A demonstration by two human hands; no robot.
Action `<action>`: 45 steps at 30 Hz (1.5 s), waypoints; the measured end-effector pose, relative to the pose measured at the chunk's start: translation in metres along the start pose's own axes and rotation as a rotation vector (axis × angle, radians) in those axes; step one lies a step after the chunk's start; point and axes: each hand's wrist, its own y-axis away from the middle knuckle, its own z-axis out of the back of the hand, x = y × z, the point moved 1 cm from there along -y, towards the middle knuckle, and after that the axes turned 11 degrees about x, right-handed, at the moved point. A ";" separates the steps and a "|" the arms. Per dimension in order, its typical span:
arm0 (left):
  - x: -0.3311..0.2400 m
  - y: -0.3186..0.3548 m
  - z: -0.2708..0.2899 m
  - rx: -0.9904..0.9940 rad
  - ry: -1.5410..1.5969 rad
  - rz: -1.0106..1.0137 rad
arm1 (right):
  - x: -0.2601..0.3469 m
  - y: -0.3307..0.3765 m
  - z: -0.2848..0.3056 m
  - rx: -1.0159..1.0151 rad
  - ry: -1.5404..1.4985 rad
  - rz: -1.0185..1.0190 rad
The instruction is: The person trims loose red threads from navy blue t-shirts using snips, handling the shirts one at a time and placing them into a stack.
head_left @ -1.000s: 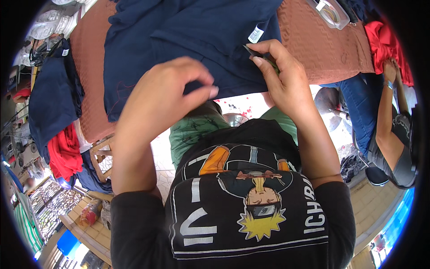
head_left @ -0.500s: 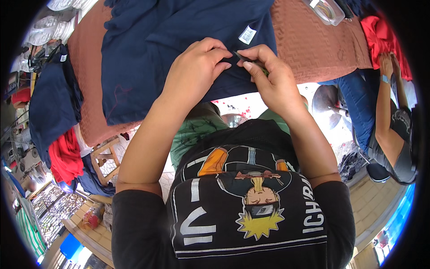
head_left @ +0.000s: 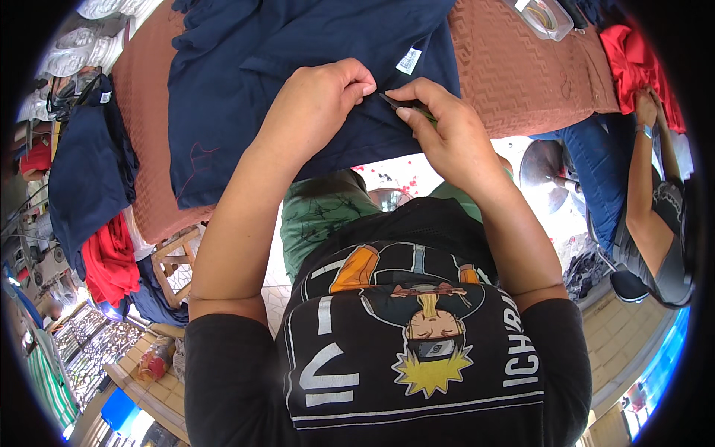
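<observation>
A dark navy garment [head_left: 231, 97] lies spread over the table in front of me, with a white label [head_left: 408, 61] near its right side. My left hand [head_left: 316, 108] is pinched closed just above the cloth; whatever sits between its fingertips is too small to make out. My right hand [head_left: 450, 134] grips small thread snips [head_left: 389, 100] with dark pointed tips and a bit of green, mostly hidden by the fingers. The tips point left toward my left fingertips, slightly apart from them. A loose red thread [head_left: 195, 160] rests on the garment's lower left.
Brown patterned cloth [head_left: 521, 74] covers the table. A clear plastic container [head_left: 547, 18] stands at the far right. Navy clothing [head_left: 93, 164] and red cloth [head_left: 110, 257] hang at left. At right, another person's arm [head_left: 642, 171] reaches to red fabric [head_left: 633, 59].
My left hand has risen slightly and drawn to the left, its fingers closing tighter. The snips in my right hand have shifted slightly left and down.
</observation>
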 end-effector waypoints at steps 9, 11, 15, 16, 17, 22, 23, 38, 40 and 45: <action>-0.002 0.000 -0.001 0.004 0.004 -0.017 | 0.001 -0.005 -0.004 0.010 0.113 0.022; -0.004 0.001 -0.001 0.003 -0.009 -0.014 | 0.001 -0.008 -0.006 0.016 0.131 0.019; -0.009 0.008 0.000 -0.038 -0.035 -0.089 | 0.003 -0.009 -0.006 0.055 0.175 0.012; -0.006 0.011 0.003 -0.068 -0.036 -0.225 | 0.003 -0.008 -0.004 0.068 0.186 0.014; -0.003 0.015 0.008 -0.098 -0.035 -0.359 | 0.002 -0.007 -0.001 0.054 0.192 0.049; -0.012 0.056 0.032 0.229 0.099 -0.166 | 0.006 0.000 0.023 -0.047 0.140 0.085; -0.016 0.061 0.026 0.166 0.035 -0.124 | 0.008 0.000 0.025 -0.057 0.114 0.068; 0.037 0.148 0.069 0.132 0.007 0.364 | 0.018 0.014 0.033 -0.082 0.087 0.060; 0.067 0.152 0.075 -0.215 -0.147 0.371 | 0.022 0.015 0.031 -0.062 0.062 0.055; 0.102 0.149 0.054 -0.476 -0.313 0.352 | 0.035 0.015 0.022 -0.011 0.032 0.076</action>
